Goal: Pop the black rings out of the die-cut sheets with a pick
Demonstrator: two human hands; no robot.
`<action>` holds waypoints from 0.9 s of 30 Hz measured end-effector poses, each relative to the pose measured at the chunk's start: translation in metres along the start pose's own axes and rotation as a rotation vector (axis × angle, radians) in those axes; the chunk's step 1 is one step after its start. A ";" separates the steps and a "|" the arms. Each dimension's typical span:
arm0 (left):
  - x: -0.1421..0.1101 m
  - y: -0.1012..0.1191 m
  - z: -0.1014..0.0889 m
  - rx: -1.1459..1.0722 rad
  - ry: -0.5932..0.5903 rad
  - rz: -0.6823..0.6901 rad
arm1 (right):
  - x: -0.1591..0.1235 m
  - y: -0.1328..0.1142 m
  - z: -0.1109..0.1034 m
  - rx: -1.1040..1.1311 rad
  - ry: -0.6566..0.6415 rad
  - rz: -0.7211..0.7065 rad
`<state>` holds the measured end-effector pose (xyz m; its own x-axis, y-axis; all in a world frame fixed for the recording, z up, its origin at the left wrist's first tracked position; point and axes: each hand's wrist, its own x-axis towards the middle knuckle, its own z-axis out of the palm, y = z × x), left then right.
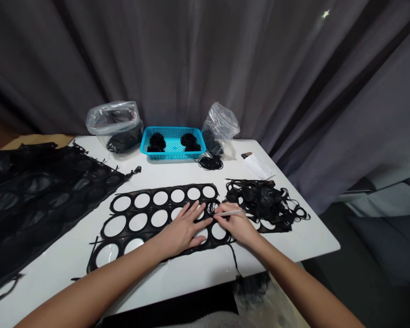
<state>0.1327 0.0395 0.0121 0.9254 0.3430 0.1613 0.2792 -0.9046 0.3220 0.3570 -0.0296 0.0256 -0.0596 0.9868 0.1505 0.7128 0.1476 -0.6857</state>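
Observation:
My left hand [183,231] lies flat with fingers spread, resting on a black perforated sheet [149,221] that has rows of round holes. Close by on its right, my right hand [238,224] is closed in a pinch around a slim silvery tool [229,212], which points left. Whether it is tweezers or a pick cannot be made out. Under the tool's tip are thin black rings [212,208] at one of the holes. The white table shows through the other holes. A tangled heap of black rings and strips [264,198] covers the sheet's right end.
A blue basket [172,156] with black ring bundles stands at the back between two clear plastic bags [114,119] [223,120]. Loose black rings [211,163] lie before it. A white paper [258,166] is at right; more black sheets [37,196] cover the table's left.

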 end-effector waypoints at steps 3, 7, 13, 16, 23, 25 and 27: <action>0.000 0.000 0.000 -0.001 -0.011 -0.001 | -0.005 -0.001 0.003 -0.047 0.014 -0.013; -0.001 -0.001 0.002 -0.015 0.014 0.005 | -0.012 -0.001 0.007 -0.060 0.055 -0.004; -0.001 -0.002 0.004 -0.031 -0.003 0.000 | -0.013 0.000 0.007 -0.064 0.085 0.005; -0.001 -0.002 0.003 -0.054 -0.012 -0.003 | -0.011 -0.001 0.006 -0.058 0.081 0.008; -0.001 -0.002 0.003 -0.081 -0.013 -0.004 | -0.009 0.001 0.005 -0.054 0.071 0.010; -0.001 -0.002 0.003 -0.091 -0.004 -0.001 | -0.009 0.001 0.005 -0.058 0.073 0.011; -0.001 -0.002 0.004 -0.103 0.014 0.004 | -0.011 -0.001 0.007 -0.083 0.083 -0.009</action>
<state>0.1318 0.0401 0.0076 0.9227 0.3434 0.1755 0.2468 -0.8754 0.4156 0.3519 -0.0399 0.0195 -0.0105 0.9761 0.2170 0.7679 0.1469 -0.6235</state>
